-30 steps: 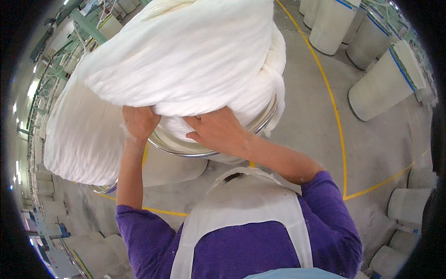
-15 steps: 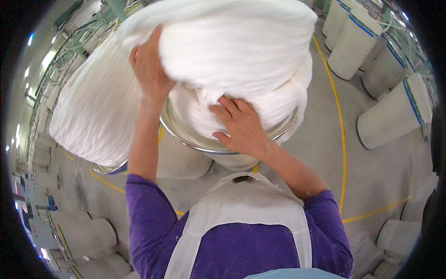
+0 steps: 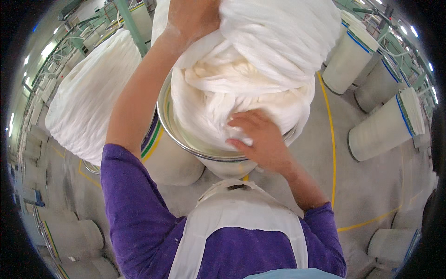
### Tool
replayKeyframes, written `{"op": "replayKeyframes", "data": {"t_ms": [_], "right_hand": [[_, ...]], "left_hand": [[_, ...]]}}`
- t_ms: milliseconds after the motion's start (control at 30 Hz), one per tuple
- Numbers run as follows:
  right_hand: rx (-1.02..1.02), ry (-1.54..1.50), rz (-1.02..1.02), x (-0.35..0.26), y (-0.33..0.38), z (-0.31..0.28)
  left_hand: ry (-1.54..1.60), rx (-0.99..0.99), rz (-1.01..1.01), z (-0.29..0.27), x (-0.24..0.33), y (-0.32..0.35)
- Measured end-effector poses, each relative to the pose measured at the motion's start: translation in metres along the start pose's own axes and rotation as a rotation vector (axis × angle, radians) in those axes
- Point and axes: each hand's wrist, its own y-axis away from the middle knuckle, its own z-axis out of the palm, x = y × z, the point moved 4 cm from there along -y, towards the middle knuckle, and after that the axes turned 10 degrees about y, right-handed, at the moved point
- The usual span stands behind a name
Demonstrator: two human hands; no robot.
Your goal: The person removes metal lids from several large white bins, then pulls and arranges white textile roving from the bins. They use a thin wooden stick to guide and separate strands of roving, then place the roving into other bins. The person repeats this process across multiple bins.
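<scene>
Shows white fibre (image 3: 278, 46), long folds slanting rightward above the can (image 3: 230, 168), with left hand (image 3: 197, 16) (grip hidden) beyond, right hand (image 3: 264, 139) half-spread nearer.

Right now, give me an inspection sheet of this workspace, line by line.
Surface: grey floor with a yellow line.
Job's things: white fibre heaped in a metal-rimmed can.
Clutter: another fibre heap close by on the left.
Hands: left hand against the fibre, cut off by the picture's top edge; right hand at the fibre's near side, blurred.
Cables: cannot tell, background too small.
Surroundings: pale cans at right, green post upper left.
</scene>
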Motion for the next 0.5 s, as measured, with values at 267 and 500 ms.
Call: {"op": "replayKeyframes", "data": {"t_ms": [267, 500], "right_hand": [[-0.076, 0.438, 0.245, 0.044, -0.047, -0.023], [0.088, 0.533, 0.229, 0.063, -0.074, -0.036]], "left_hand": [[0.032, 0.048, -0.040, -0.012, 0.014, 0.010], [0.088, -0.213, -0.385, -0.023, 0.041, 0.069]]}}
